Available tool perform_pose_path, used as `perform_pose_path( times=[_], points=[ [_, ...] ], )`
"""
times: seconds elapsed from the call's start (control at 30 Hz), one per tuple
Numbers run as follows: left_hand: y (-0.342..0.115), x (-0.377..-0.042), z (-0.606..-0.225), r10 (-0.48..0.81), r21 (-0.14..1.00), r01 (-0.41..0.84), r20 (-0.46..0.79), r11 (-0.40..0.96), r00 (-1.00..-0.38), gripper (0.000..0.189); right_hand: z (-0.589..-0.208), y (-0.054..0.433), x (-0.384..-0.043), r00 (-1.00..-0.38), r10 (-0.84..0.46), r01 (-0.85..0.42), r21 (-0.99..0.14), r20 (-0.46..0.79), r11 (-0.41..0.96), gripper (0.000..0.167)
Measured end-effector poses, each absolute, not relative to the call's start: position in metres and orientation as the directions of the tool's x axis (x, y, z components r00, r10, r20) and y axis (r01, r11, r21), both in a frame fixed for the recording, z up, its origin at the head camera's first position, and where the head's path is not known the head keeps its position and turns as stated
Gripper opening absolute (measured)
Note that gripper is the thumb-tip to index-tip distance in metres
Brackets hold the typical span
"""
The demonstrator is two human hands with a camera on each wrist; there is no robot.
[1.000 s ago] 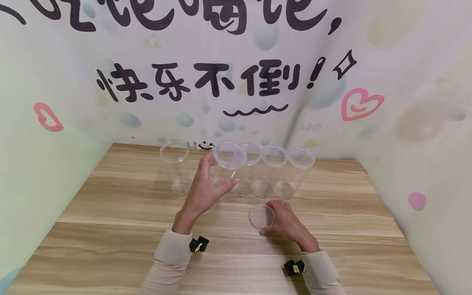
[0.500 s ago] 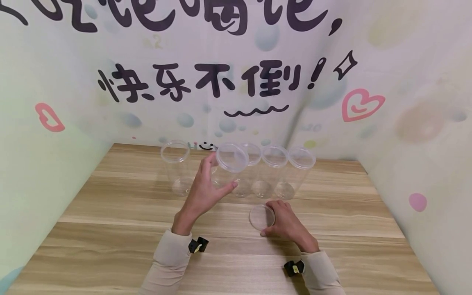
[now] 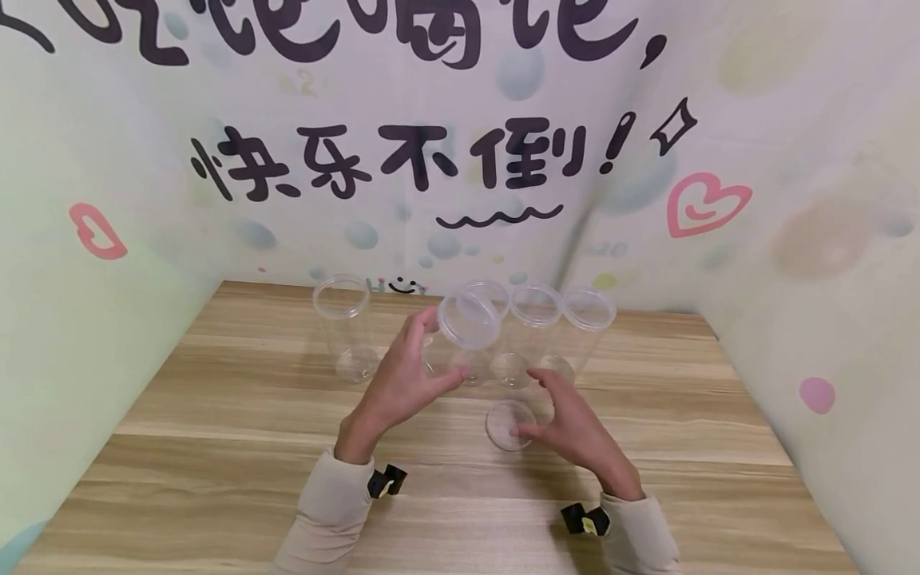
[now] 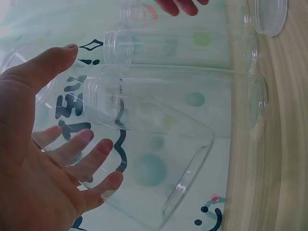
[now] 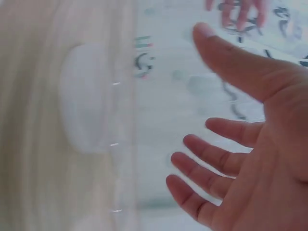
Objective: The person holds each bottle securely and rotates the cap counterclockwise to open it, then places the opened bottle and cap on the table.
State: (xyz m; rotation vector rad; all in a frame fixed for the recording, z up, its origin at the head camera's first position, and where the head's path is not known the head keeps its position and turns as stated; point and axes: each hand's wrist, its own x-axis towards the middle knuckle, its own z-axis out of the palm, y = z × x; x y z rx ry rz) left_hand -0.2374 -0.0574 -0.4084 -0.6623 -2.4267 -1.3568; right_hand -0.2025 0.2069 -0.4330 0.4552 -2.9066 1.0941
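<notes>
My left hand [image 3: 402,379] grips a clear plastic jar [image 3: 469,323] near its top, thumb on one side and fingers on the other. In the left wrist view, this held jar [image 4: 185,180] is tilted and raised off the table. A round clear lid [image 3: 501,435] lies flat on the table in front of the jars. Beside and just over that lid is my right hand [image 3: 578,423], thumb and fingers spread apart, holding nothing. The right wrist view shows the same lid [image 5: 86,98] apart from the spread fingers.
Clear jars stand upright at the back of the wooden table [image 3: 237,479]: one jar [image 3: 341,327] at the left, others, such as the rightmost jar [image 3: 589,311], grouped at the right. A printed wall sheet [image 3: 345,239] rises directly behind them.
My right hand has let go of the lid, spread its fingers and lifted slightly away. My left hand has brought the gripped jar a little rightward and nearer.
</notes>
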Motion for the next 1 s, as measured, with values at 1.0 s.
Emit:
perform_pose_path(
  times=[1.0],
  points=[
    [-0.043,-0.232,-0.410,0.440,0.499,0.627,0.449,0.599,-0.778,0.086,-0.387,0.162,-0.195,-0.901,-0.150,-0.434,-0.819,0.408,0.375,0.075]
  ],
)
